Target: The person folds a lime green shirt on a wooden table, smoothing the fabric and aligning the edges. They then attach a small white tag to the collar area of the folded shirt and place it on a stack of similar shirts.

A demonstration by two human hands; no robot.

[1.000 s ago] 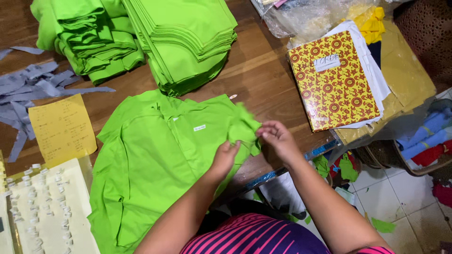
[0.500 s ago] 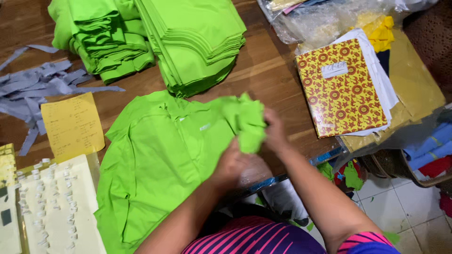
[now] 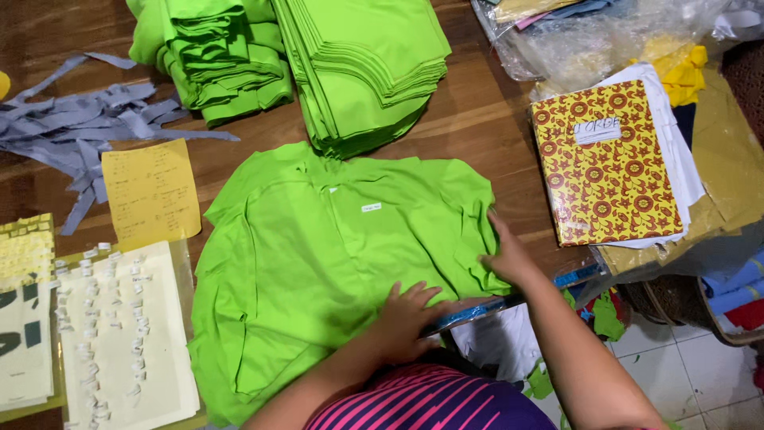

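Shirt (image 3: 318,263) of bright green lies spread flat on the wooden surface (image 3: 485,119) in front of me, its small white label facing up. My left hand (image 3: 406,318) presses on its near edge, fingers (image 3: 418,295) spread flat and holding nothing. My right hand (image 3: 505,255) rests on its right edge, fingers flat too. Stacks of folded green cloth (image 3: 358,64) sit beyond, a patterned notebook (image 3: 605,163) to the right.
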